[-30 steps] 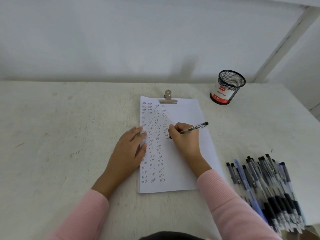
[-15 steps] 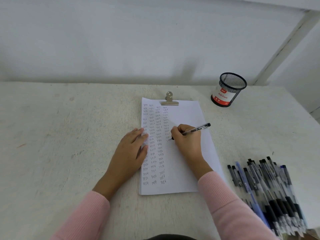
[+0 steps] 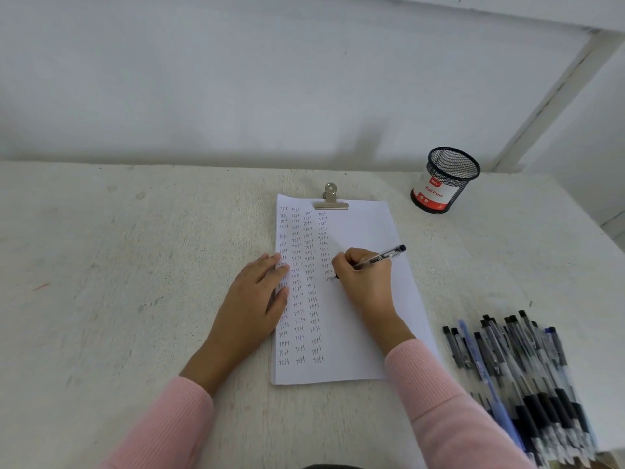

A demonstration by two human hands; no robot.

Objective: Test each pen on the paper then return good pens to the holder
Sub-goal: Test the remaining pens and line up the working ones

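Observation:
A white sheet of paper [image 3: 362,319] lies on the table under a metal clip [image 3: 330,200], with columns of the handwritten word "test" down its left half. My right hand [image 3: 367,280] grips a clear black-tipped pen [image 3: 380,258], its tip on the paper at the bottom of the fourth column. My left hand [image 3: 257,299] rests flat on the paper's left edge. A black mesh pen holder [image 3: 444,180] with a red and white label stands at the back right; no pens show above its rim. Several pens [image 3: 521,370] lie in a pile at the right.
The table [image 3: 118,282] has a rough, off-white top. A white wall runs along its far edge, and a white slanted beam [image 3: 554,93] rises behind the holder. The table's right edge passes just beyond the pen pile.
My right hand has moved slightly along the paper as the pen writes in the fourth column. My left hand stays put on the sheet's edge.

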